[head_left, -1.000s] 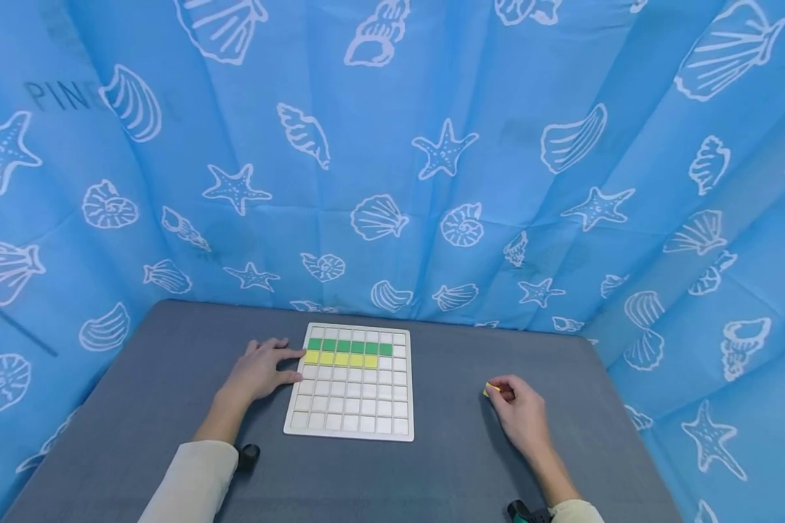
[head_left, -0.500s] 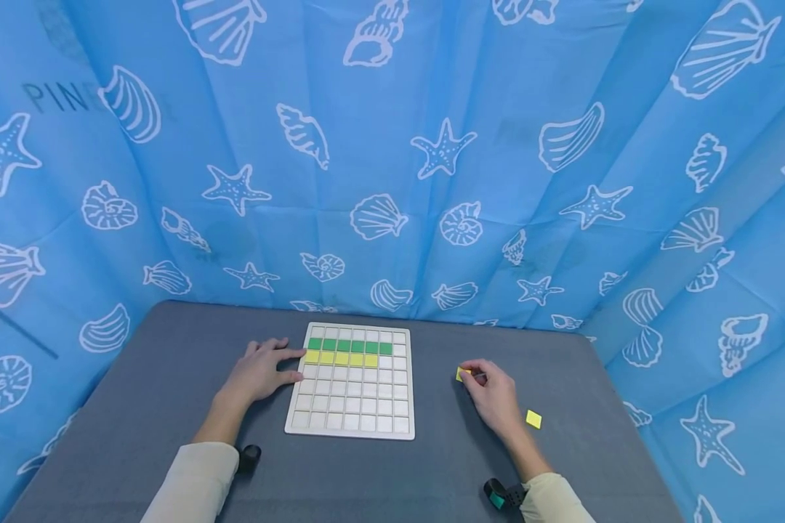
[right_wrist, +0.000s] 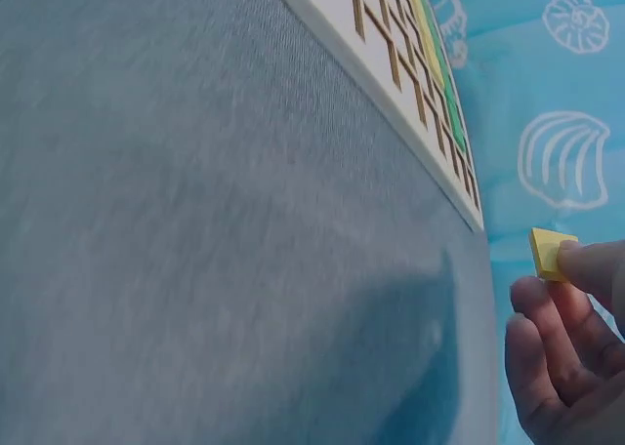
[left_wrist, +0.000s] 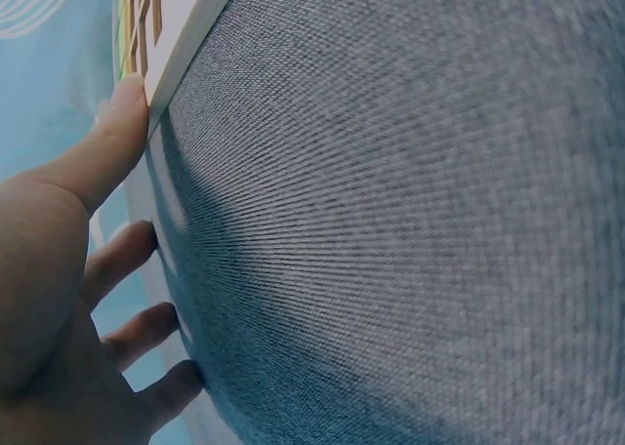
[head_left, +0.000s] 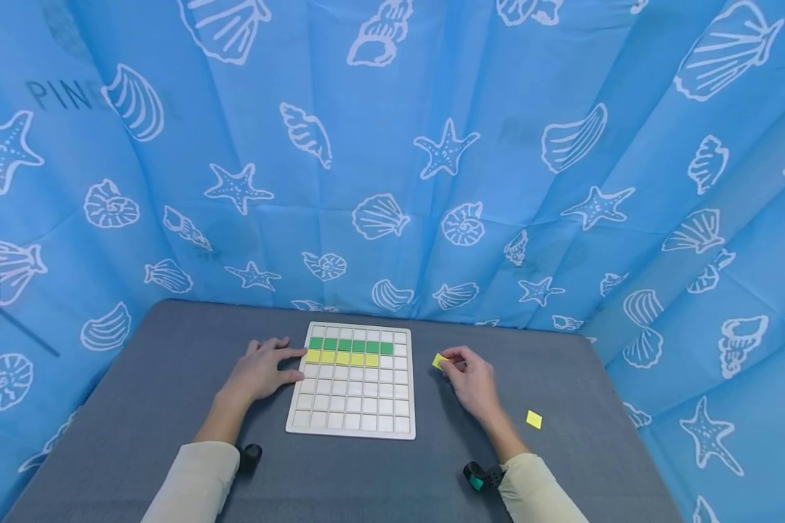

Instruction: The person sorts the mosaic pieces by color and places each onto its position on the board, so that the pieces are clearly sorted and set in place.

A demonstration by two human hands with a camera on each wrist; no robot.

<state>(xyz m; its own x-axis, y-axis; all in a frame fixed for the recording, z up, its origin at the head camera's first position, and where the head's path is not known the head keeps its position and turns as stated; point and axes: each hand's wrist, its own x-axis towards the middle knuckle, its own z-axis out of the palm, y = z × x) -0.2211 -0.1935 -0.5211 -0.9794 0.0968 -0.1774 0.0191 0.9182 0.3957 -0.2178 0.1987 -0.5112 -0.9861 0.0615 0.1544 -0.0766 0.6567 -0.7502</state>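
Note:
A white grid board [head_left: 349, 423] lies flat on the grey table, with a row of green tiles [head_left: 344, 345] and, below it, a row of yellow tiles [head_left: 342, 358] in its squares. My left hand [head_left: 259, 373] rests at the board's left edge, fingers spread, thumb and forefinger touching the rim; the thumb [left_wrist: 125, 99] shows against that rim in the left wrist view. To the right of the board, my right hand [head_left: 473, 383] pinches a yellow square tile [right_wrist: 549, 253] between thumb and fingertips, held above the table.
Another yellow tile [head_left: 533, 419] lies alone on the table, right of my right forearm. A blue curtain [head_left: 392, 160] with white shells and starfish hangs behind the table [head_left: 366, 479] and along its sides.
My right hand has moved left toward the board with its yellow tile, uncovering the loose tile on the table. My left hand and the board have stayed in place.

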